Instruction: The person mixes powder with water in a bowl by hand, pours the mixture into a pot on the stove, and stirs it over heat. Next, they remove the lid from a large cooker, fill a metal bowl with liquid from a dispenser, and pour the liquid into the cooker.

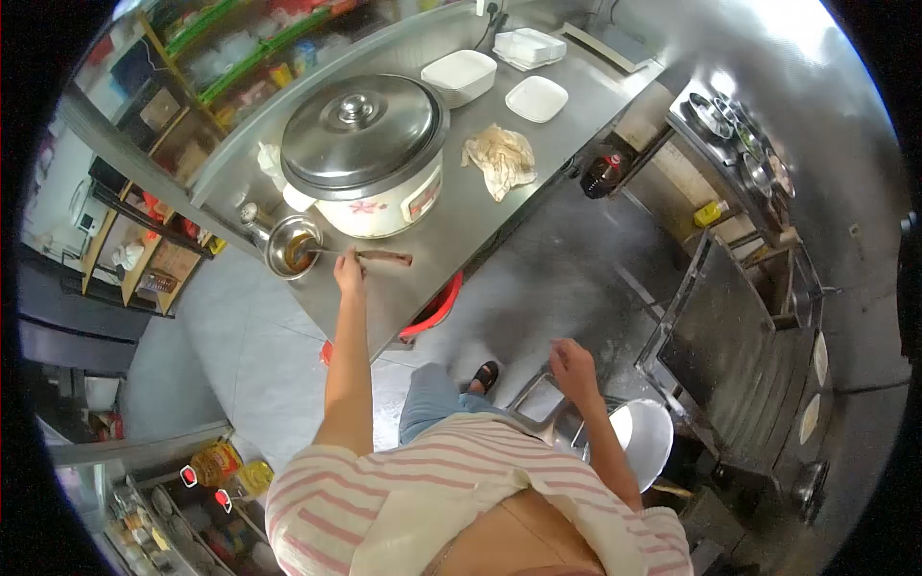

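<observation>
My left hand (351,273) is closed round the shaft of a ladle (386,256) with a brown wooden handle. The ladle's metal end dips into a steel bowl (279,252) holding some brown liquid, at the table's left corner. Behind the bowl stands a large white cooker (379,206) with a floral print, its dark steel lid (370,139) on top. My right hand (573,370) hangs over the floor on the right, fingers loosely bent and nothing visible in them.
A crumpled cloth (501,161), white tubs (459,77) and a white lid (537,99) lie along the steel table (437,252). A red bucket (437,309) sits under its edge. To my right are a white bucket (655,437) and a metal worktop (730,355).
</observation>
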Demonstrator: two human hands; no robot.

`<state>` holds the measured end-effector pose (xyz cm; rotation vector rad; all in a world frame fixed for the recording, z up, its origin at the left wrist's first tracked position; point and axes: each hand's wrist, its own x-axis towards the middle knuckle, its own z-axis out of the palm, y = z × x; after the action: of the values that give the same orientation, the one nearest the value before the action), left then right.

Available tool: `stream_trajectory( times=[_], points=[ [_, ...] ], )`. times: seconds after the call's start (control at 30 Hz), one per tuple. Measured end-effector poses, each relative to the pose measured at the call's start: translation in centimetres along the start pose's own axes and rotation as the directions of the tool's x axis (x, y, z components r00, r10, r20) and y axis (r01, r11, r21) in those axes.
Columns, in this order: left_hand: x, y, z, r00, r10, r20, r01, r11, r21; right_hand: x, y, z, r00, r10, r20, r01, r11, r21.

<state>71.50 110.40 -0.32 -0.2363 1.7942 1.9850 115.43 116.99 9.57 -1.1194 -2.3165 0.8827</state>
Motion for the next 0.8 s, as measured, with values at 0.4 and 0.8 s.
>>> stream_trajectory(
  times=[0.4, 0.8],
  points=[
    [-19.3, 19.7, 5.6, 0.896, 0.396, 0.202, -0.428, 0.892, 0.146, 20.7, -17.7, 1.8, 0.146, -0.970, -0.195, 0.989, 0.144, 0.022],
    [-6.6, 26.8, 14.6, 0.426, 0.578, 0.696, -0.773, -0.168, 0.612, 33.9, -13.2, -7.8, 0.686, -0.129, -0.716, 0.619, 0.621, 0.481]
  ],
)
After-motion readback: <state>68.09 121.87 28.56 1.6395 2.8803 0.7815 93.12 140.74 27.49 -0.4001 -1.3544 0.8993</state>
